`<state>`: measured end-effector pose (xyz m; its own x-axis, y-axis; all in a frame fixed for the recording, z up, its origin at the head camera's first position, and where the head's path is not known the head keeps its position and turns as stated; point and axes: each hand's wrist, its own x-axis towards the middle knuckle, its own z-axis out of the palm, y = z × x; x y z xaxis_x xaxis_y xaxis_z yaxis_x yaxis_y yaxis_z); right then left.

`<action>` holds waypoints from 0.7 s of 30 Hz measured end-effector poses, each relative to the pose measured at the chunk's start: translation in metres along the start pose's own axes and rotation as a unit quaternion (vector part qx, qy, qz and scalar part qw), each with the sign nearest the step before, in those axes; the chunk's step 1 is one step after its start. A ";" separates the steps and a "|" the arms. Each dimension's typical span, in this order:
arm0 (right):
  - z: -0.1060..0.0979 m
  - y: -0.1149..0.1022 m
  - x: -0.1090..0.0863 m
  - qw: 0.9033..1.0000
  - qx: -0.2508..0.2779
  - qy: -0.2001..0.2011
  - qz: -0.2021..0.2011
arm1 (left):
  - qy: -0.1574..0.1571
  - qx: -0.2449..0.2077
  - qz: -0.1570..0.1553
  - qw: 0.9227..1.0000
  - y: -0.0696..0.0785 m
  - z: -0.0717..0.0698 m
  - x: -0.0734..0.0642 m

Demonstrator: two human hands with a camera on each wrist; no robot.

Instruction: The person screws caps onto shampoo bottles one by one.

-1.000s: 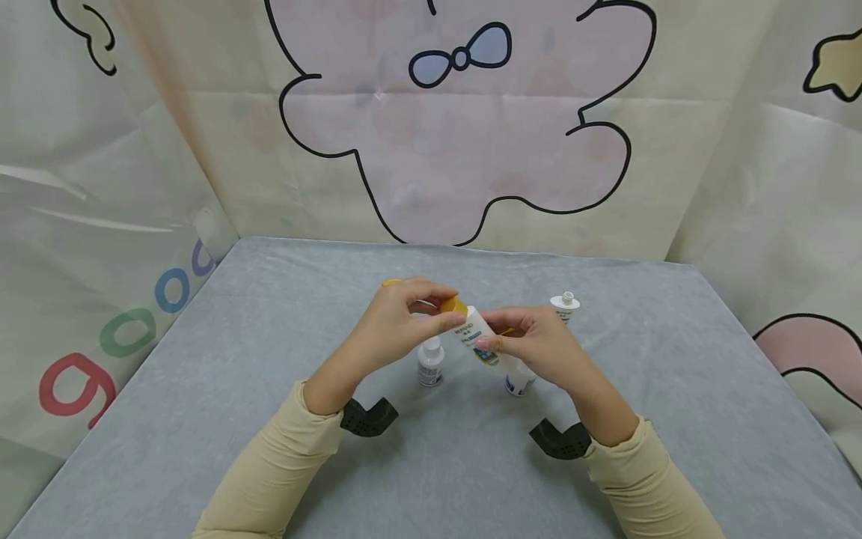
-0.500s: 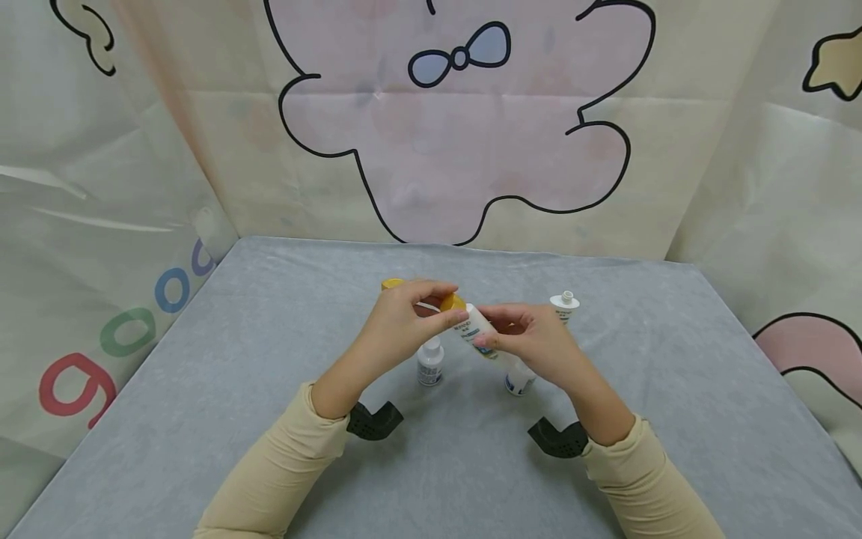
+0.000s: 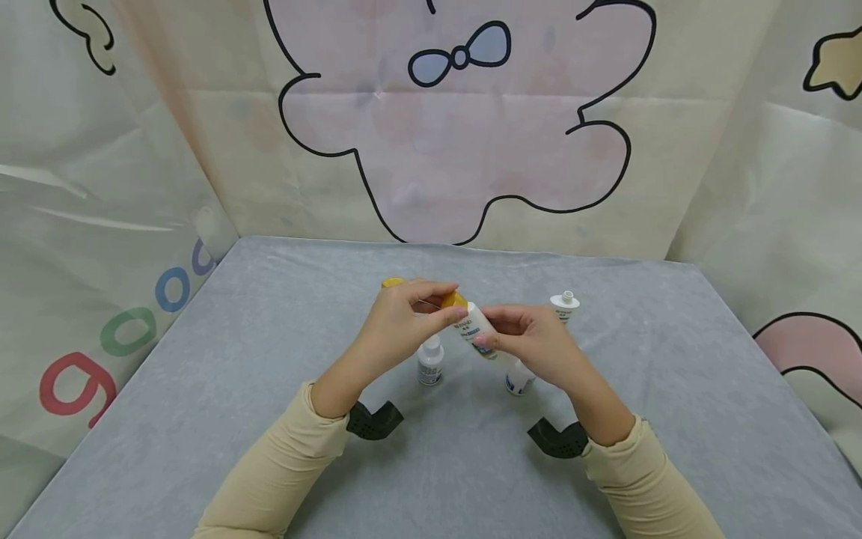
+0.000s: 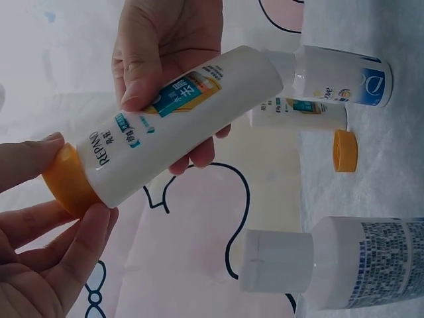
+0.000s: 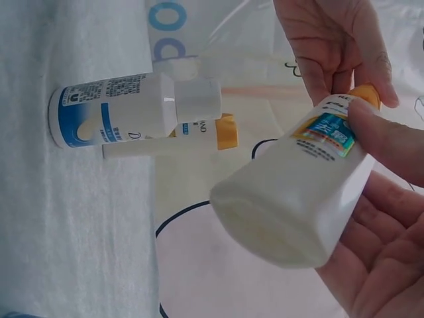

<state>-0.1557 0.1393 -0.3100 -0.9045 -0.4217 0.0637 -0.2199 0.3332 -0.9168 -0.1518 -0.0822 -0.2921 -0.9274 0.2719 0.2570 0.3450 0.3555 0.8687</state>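
Note:
A white bottle (image 4: 185, 126) with a printed label hangs tilted in the air over the table, between both hands. My left hand (image 3: 411, 314) pinches its orange screw cap (image 4: 69, 179) between thumb and fingers. The cap sits on the bottle's end; whether it is loose I cannot tell. My right hand (image 3: 539, 344) grips the bottle's body, thumb across the label and fingers underneath. In the right wrist view the bottle's base (image 5: 271, 228) faces the camera. Below the hands stand two white-capped bottles, one at left (image 3: 429, 363) and one at right (image 3: 519, 378), the latter partly hidden.
Behind my left hand stands a bottle with an orange cap (image 3: 392, 283), mostly hidden. An uncapped bottle (image 3: 564, 303) stands behind my right hand. Near it a loose orange cap (image 4: 345, 151) lies on the grey cloth-covered table (image 3: 431, 464). Printed curtains (image 3: 444, 172) enclose the back and sides.
My left wrist has shifted slightly to the right. The left fingers and the cap have moved slightly, while the right hand keeps its hold on the bottle almost in place.

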 end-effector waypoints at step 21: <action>-0.004 -0.001 0.000 1.000 -0.011 0.006 0.001 | -0.005 0.010 0.009 1.000 -0.003 -0.001 0.004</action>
<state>-0.1566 0.1424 -0.3081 -0.9093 -0.4107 0.0674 -0.2266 0.3528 -0.9079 -0.1563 -0.0828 -0.2931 -0.9196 0.2873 0.2678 0.3643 0.3689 0.8551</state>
